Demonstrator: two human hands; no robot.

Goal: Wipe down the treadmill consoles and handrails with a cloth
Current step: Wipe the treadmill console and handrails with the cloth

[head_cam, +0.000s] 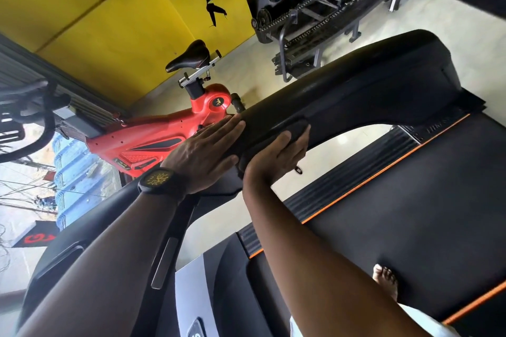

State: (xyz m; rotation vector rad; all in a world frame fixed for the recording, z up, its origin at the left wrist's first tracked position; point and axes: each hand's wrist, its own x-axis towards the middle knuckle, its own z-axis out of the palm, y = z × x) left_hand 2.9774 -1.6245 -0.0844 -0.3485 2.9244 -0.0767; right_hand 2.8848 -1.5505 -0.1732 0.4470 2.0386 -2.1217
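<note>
The person's left hand [205,150], wearing a black wristwatch with a yellow face [158,180], lies flat on the near end of the broad black moulded plastic handrail [356,96], its fingers straight and together, holding nothing. Just to its right, the right hand [279,156] holds a small dark folded cloth [297,128] against the same rail, thumb on top and fingers curled round the lower edge.

The cloth looks soft and light, so it should bunch easily and is best kept as a pad under the palm. It is nearly the rail's colour, and its edges are hard to make out. The rail looks stiff and smooth, probably a bit slippery.

Of writing, only 1 red character on a black sign [32,239] at far left shows. The lettering at the head of the black treadmill belt [410,213] is too blurred to read.
</note>
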